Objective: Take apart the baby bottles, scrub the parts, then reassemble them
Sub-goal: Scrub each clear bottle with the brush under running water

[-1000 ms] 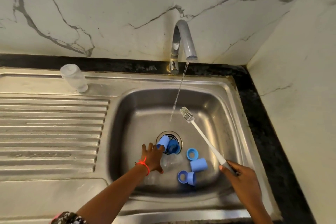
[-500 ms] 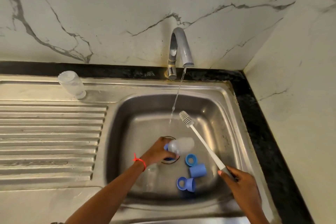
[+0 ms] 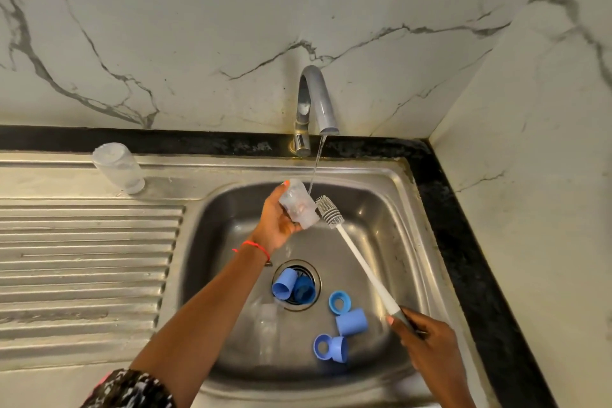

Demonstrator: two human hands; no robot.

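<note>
The left hand (image 3: 276, 225) holds a clear bottle (image 3: 298, 207) up under the water from the tap (image 3: 314, 103). The right hand (image 3: 427, 341) grips the brush (image 3: 351, 248) by its handle, and the brush head sits just beside the bottle at 3 o'clock. Blue caps (image 3: 351, 321) and rings (image 3: 339, 302) lie in the sink (image 3: 390, 242) at 6 o'clock. Another bottle (image 3: 118, 167) stands on the counter at 9 o'clock.

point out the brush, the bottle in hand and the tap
brush (image 3: 328, 211), head view, on its bristle head
bottle (image 3: 298, 205), head view, mid body, held by the left hand
tap (image 3: 320, 99), head view, on the curved spout
</note>
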